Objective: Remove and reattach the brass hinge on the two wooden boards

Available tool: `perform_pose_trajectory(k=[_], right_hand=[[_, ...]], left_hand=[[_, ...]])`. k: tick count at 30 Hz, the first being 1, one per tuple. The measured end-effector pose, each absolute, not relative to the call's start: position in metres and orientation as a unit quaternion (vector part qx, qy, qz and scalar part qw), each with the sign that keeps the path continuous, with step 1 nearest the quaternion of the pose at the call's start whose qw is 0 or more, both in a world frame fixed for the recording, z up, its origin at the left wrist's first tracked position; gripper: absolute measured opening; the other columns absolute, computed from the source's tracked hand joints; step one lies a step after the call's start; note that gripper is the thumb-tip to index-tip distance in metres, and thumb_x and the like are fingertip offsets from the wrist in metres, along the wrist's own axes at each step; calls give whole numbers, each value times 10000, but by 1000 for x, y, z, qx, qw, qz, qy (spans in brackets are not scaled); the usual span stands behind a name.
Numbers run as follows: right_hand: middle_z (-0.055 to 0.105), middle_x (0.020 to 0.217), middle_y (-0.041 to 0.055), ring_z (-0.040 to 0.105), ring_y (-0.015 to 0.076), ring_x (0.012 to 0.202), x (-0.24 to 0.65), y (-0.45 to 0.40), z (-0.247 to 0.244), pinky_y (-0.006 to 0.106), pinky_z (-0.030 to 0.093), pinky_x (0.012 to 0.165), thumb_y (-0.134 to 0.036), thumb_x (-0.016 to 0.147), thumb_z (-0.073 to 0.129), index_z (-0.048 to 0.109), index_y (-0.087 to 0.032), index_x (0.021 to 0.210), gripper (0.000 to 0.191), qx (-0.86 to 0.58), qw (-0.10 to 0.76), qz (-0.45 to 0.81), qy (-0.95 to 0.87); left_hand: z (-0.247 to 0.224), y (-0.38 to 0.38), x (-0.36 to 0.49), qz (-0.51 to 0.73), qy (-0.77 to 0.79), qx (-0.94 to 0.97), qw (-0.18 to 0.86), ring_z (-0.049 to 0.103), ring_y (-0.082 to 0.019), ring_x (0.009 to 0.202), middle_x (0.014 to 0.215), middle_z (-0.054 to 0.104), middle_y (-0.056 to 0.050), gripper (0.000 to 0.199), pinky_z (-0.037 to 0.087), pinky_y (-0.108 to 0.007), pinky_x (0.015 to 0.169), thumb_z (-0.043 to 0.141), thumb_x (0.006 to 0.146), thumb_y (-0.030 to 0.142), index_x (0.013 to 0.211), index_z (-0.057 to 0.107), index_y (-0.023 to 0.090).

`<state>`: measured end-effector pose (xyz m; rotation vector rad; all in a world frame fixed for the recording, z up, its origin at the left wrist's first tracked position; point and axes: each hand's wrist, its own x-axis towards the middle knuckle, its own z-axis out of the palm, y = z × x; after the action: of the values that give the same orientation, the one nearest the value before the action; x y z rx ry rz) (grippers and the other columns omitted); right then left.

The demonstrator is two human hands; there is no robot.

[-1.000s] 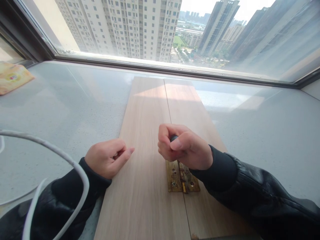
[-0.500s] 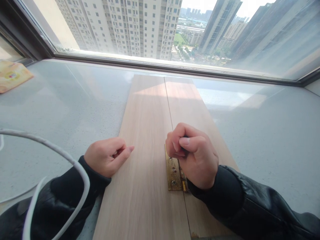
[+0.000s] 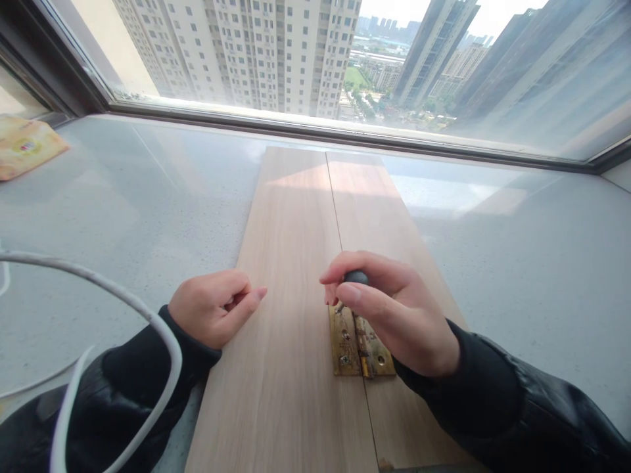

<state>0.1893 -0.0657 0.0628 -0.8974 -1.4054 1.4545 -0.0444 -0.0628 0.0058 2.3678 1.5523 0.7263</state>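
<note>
Two pale wooden boards lie side by side; the left board (image 3: 290, 263) and the right board (image 3: 384, 217) meet at a narrow seam. Across that seam sits a brass hinge (image 3: 346, 345), with screws in its left leaf and a bare hole showing in its right leaf. Over the hinge's upper part, my right hand (image 3: 394, 305) is closed around a dark-ended tool (image 3: 355, 277), probably a screwdriver; most of it is hidden by the fingers. My left hand (image 3: 214, 309) rests in a loose fist at the left board's edge, and whatever it may hold is hidden.
A white cable (image 3: 170, 341) loops in front of my left forearm. An orange-yellow packet (image 3: 29, 148) lies at the far left on the pale speckled sill (image 3: 148, 203). The window frame (image 3: 296, 135) runs behind the boards, with tall buildings outside.
My right hand has turned and shifted right, its fingers loosening, so the tool's dark end and the hinge's right leaf now show. My left hand is nearly unchanged.
</note>
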Motion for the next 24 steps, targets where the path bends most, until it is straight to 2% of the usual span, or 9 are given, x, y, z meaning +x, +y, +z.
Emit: perform_pose_trajectory(k=[3,5,8,11,13,16,18,20,24], right_hand=[[640,767,3,581,133,739,185,-80,61,290,431,682,-317,853,628,669,-218,933,134,-401,504,559,-522],[604,737,-7,555,128,722,181,-86,57,293,417,678,-312,882,566,650,-217,892,127,-403,524,551,-510],[456,603,-35,404,102,571,174,-86,54,268,314,534,-261,842,507,567,-197,724,147,-392,557,557,-476],[338,480,-59,258,79,463,172,-75,56,254,177,444,-203,724,470,459,-189,581,144,-341,575,598,-443],[312,425,-66,240,66,426,173,-62,60,245,152,419,-178,659,465,424,-190,512,154,-293,503,666,-465],[328,392,-69,253,51,382,180,-43,65,230,156,390,-173,655,518,410,-188,459,224,-219,309,778,-501],[326,405,-86,233,42,374,185,-35,66,218,148,389,-188,668,558,437,-182,509,200,-198,275,808,-482],[360,441,-87,277,48,399,188,-36,65,212,198,408,-207,698,597,474,-178,575,176,-213,312,793,-478],[593,630,1,532,108,599,188,-56,64,258,404,561,-283,792,665,634,-150,712,159,-356,434,623,-544]], left_hand=[[6,-63,-45,247,529,805,107,324,-80,478,510,353,56,390,273,-239,498,461,893,360,554,466,166],[6,-63,-45,250,528,805,106,317,-79,477,509,345,58,391,273,-238,498,462,892,358,552,463,167],[5,-62,-45,254,524,806,107,313,-79,480,512,341,58,392,274,-237,498,465,892,357,549,455,168],[4,-62,-45,253,523,807,105,307,-79,481,514,328,59,389,274,-237,498,466,892,352,549,448,169],[4,-62,-45,251,524,807,105,306,-79,479,512,324,61,388,275,-237,497,466,892,351,550,450,169],[5,-62,-45,251,523,807,109,312,-78,475,507,331,61,389,278,-235,496,467,892,354,551,458,168],[5,-63,-45,251,525,806,107,317,-78,473,505,341,60,387,280,-235,496,464,893,353,553,464,167],[5,-63,-45,250,525,807,105,321,-78,472,505,348,58,387,280,-236,495,459,893,350,553,464,167],[6,-62,-44,248,524,808,105,329,-80,474,508,359,56,386,282,-236,497,457,894,354,556,464,167]])
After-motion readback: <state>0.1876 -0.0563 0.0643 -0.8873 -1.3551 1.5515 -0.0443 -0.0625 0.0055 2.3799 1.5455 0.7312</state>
